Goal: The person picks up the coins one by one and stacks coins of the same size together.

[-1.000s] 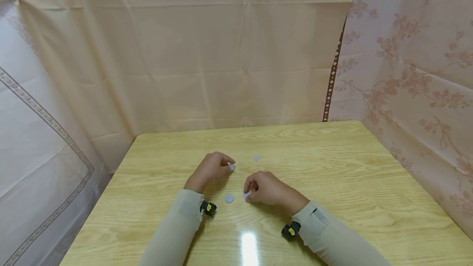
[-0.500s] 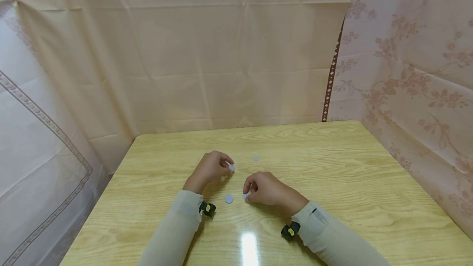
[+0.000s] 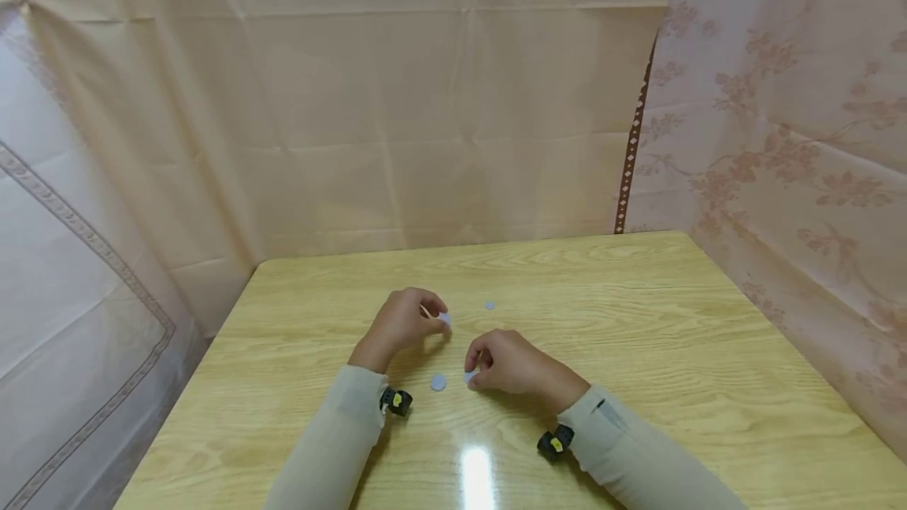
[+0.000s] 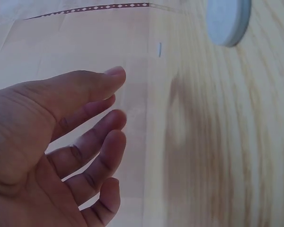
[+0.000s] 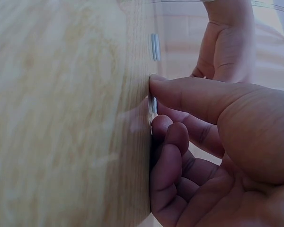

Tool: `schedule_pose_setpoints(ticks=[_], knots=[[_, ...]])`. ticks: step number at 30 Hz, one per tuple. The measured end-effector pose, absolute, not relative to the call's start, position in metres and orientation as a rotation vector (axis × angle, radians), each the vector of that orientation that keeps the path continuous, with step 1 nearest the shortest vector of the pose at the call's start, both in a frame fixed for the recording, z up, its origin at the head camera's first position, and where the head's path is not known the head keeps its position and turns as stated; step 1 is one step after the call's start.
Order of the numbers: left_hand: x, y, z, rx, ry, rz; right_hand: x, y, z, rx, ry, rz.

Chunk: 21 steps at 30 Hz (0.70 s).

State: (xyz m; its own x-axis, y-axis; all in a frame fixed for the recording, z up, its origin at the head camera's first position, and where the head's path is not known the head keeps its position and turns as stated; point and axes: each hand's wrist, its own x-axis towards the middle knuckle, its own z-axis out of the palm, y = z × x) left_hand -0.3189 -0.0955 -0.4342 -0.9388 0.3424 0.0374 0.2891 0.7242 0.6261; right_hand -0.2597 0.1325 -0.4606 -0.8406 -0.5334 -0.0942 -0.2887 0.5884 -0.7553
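Observation:
My left hand (image 3: 404, 321) pinches a small white round disc (image 3: 445, 319) between thumb and index finger. In the left wrist view the left hand (image 4: 71, 142) hides that disc, and its shadow falls on the table to the right. Nearer and to the right, my right hand (image 3: 506, 364) holds another white disc (image 3: 469, 376) at thumb and index finger, close to the tabletop. In the right wrist view this disc (image 5: 153, 105) shows edge-on below the thumb tip, with the other fingers curled in. A third white disc (image 3: 438, 382) lies flat just left of the right hand.
A smaller-looking white disc (image 3: 490, 305) lies farther back on the wooden table (image 3: 638, 337). Beige curtains (image 3: 425, 116) hang behind the far edge, and a flowered cloth (image 3: 801, 156) at the right. A bright reflection shows near the front.
The left fingers turn slightly, and more of their disc's face shows. The right hand and the discs on the table stay in place; the head view shifts a little.

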Motion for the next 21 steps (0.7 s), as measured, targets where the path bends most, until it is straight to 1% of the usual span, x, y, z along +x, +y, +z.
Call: schedule_pose_setpoints(ticks=[10, 21], knots=[[-0.310, -0.095, -0.429, 0.532, 2.887, 0.977, -0.259, 0.133, -0.460, -0.673, 2.498, -1.120], [-0.302, -0.097, -0.431, 0.603, 2.891, 0.954, -0.261, 0.134, -0.464, -0.686, 2.504, -1.130]])
